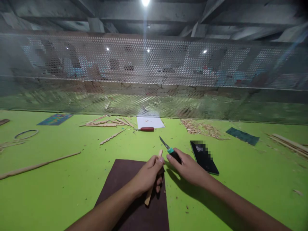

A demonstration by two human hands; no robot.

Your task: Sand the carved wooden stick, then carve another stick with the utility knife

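Gripping a stick [148, 198] in my left hand [148, 175], fingers wrapped tight round its middle, top end poking out by the thumb, bottom end sticking out below the palm. Stick is tilted, held over the right edge of the brown mat [120, 183]. My right hand [190, 166] is clamped on the knife [167, 147], teal collar showing, blade pointing up and left, tip clear of the stick's top and just to its right. Both hands are close together, near touching. Few chips lie on the mat and on the green table [240, 192] below my right hand. Black phone [204, 158] lies flat just right of the right hand. Further back: red-handled knife [146, 129] at the front edge of a white sheet [150, 122], carved sticks [106, 123] left of that, shavings pile [202, 128] right of it, dark green pad [243, 135] beyond. Long stick [36, 166] and a ring [26, 133] far left, blue card [55, 119] behind them, more sticks [288, 143] far right. Mesh screen [154, 80] runs along the back of the table.
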